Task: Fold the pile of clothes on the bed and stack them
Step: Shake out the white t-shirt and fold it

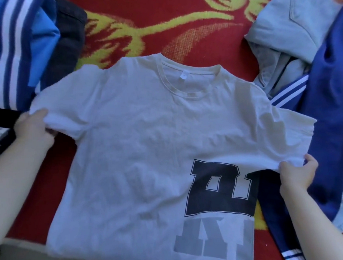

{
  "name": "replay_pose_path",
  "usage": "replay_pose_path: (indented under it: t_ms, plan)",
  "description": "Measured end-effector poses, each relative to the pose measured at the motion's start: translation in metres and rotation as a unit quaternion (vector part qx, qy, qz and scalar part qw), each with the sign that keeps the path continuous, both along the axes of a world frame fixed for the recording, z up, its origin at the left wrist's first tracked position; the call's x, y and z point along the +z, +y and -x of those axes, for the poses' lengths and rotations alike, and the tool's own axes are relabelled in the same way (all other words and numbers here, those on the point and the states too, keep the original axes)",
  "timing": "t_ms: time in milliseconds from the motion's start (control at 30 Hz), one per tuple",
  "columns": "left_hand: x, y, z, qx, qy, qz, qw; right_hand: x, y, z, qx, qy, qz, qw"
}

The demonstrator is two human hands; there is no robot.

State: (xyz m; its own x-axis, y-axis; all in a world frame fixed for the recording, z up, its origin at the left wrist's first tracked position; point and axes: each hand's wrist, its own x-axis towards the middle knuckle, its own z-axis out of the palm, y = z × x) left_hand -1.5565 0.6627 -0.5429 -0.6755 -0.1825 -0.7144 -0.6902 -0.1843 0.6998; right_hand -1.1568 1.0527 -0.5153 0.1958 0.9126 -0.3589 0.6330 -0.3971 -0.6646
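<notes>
The white T-shirt (144, 148) lies flat on the red bed cover (154, 21), my left grip (34, 127) and right grip (298, 172) each pinching a sleeve. Left of it sit a blue striped garment (19, 42) and a dark garment (69, 39); right of it, a grey garment (286, 36) and a navy garment (337, 101). Its hem reads "UNCHANGE".

Lit softly and evenly, tinted a cool blue. Shaded faintly beneath the lifted sleeves of the white T-shirt (145, 132). Rendered slightly soft all over, smeared most along the near edge. Bowed by the wide lens at left and right, stretching the blue striped garment (13, 45) at far left.
</notes>
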Motion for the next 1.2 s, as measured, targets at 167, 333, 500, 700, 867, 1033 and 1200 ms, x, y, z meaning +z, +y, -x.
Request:
replay_pose_path:
  t_ms: [167, 333, 500, 700, 867, 1033, 1200]
  plan:
    - [0.006, -0.002, -0.018, -0.008, 0.099, 0.123, 0.987, 0.008, 0.001, 0.003, -0.025, 0.051, -0.019, 0.998]
    - [0.051, 0.078, -0.101, -0.383, 0.506, 0.384, 0.670, 0.022, -0.012, 0.009, 0.079, 0.006, -0.160, 0.984]
    - [0.010, 0.094, -0.150, -0.663, 0.498, 0.386, 0.405, 0.011, -0.040, 0.021, 0.542, -0.126, -0.469, 0.686]
    - [0.006, 0.080, -0.151, -0.689, 0.424, 0.427, 0.404, -0.022, -0.075, 0.021, 0.736, -0.121, -0.384, 0.543]
    - [0.009, 0.069, -0.136, -0.693, 0.355, 0.466, 0.421, -0.033, -0.073, 0.012, 0.627, -0.203, -0.427, 0.619]
    - [0.015, 0.078, -0.130, -0.669, 0.258, 0.475, 0.510, -0.013, -0.055, 0.012, 0.467, -0.231, -0.157, 0.839]
    - [0.022, 0.110, -0.140, -0.658, 0.327, 0.422, 0.531, -0.013, -0.055, 0.009, 0.518, -0.188, -0.184, 0.814]
